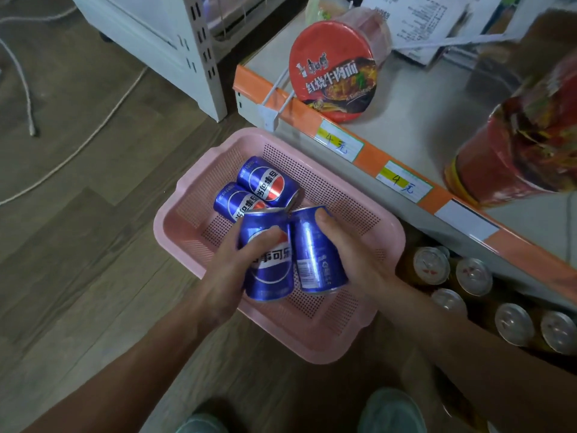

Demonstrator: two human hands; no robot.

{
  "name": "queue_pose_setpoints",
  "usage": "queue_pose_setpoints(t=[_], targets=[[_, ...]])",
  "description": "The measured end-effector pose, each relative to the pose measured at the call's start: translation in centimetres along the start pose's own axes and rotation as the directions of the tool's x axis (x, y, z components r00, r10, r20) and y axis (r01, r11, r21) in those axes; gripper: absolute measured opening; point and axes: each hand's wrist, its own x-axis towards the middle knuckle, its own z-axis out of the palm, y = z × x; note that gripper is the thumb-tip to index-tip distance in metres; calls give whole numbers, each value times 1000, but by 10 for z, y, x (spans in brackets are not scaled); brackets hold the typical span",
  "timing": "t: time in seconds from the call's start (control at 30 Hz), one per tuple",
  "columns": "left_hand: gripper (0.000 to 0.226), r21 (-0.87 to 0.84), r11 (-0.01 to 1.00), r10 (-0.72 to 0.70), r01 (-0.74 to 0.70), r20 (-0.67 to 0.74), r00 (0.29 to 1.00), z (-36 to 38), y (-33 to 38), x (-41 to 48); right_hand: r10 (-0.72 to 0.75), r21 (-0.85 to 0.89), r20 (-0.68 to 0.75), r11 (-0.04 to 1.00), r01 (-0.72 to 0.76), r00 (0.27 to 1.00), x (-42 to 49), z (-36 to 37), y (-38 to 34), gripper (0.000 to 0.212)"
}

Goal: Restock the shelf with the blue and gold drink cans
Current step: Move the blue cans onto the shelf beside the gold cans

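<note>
A pink perforated basket (318, 339) sits on the floor in front of the shelf. Over it, my left hand (231, 270) grips a blue cola can (271, 276) and my right hand (352, 251) grips a second blue can (315, 260) right beside it. Two more blue cans (265, 182) lie on their sides at the basket's far end, touching each other. On the lower shelf to the right stand several gold cans (431, 265), silver tops facing up.
The upper shelf (415, 120) has an orange price strip and carries a red instant noodle bowl (332, 71); another red noodle cup (512, 151) looms at the right. White cords (78, 148) trail over the wooden floor at left. My shoes (390, 410) show at the bottom.
</note>
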Motion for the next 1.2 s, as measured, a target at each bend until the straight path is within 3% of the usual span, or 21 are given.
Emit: queue_pose_setpoints(t=[0.1, 0.23, 0.4, 0.53, 0.73, 0.9, 0.97, 1.03, 1.1, 1.2], targets=[[53, -59, 996, -64, 61, -48, 997, 6, 2, -13, 54, 52, -33, 997, -52, 998, -12, 9, -2, 61], [54, -88, 987, -146, 134, -139, 980, 27, 21, -46, 135, 85, -39, 988, -131, 990, -51, 13, -26, 51], [95, -94, 960, -274, 263, -127, 953, 65, 83, -101, 181, 172, -20, 969, -175, 983, -130, 10, -86, 59], [80, -111, 939, -335, 325, -85, 938, 113, 164, -158, 216, 144, -43, 968, -207, 976, -203, 10, -162, 83], [70, -22, 938, -346, 346, -106, 932, 191, 297, -248, 241, 136, -167, 966, -220, 956, -323, 11, -301, 97], [32, 7, 937, -349, 349, -40, 936, 254, 404, -310, 222, 164, -326, 971, -176, 919, -423, 12, -410, 68], [20, 32, 949, -315, 315, 4, 949, 275, 437, -330, 222, 154, -380, 972, -175, 898, -460, 13, -441, 80], [7, 63, 959, -280, 277, 29, 960, 295, 466, -350, 195, 163, -420, 977, -138, 886, -494, 17, -469, 78], [15, 91, 960, -270, 264, 49, 962, 314, 493, -367, 160, 191, -467, 979, -77, 870, -525, 24, -494, 63], [56, 182, 951, -280, 252, 153, 948, 341, 524, -389, 125, 221, -531, 975, -5, 838, -569, 34, -518, 56]])
